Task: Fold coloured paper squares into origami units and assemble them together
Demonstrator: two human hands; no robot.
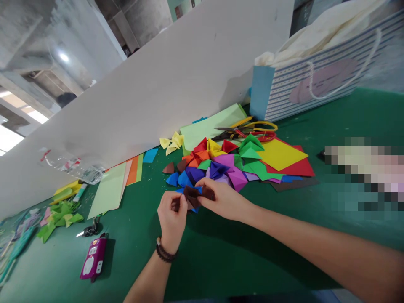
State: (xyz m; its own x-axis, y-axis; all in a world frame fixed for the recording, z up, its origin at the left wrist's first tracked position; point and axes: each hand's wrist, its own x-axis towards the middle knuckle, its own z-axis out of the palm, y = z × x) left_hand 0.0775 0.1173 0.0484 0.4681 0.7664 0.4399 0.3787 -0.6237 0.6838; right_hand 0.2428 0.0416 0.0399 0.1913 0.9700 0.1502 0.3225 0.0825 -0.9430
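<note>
Between my two hands is a folded brown paper piece point(191, 197). My left hand point(172, 214), with a dark braided bracelet point(164, 251) at its wrist, pinches the left side of the paper. The right side is pinched by the fingers of my right hand point(222, 200). Blue folded pieces point(184, 179) lie just behind and partly under the brown one. A pile of folded paper in purple point(237, 177), green point(251, 147), red, orange and yellow spreads behind my hands.
Scissors point(265, 128) rest on light green sheets point(208, 126). A striped bag point(290, 88) stands back right. Left are a plastic bottle point(91, 174), paper sheets point(109, 187), green scraps point(61, 216), keys point(91, 228) and a magenta case point(94, 257). A white partition point(158, 92) runs behind.
</note>
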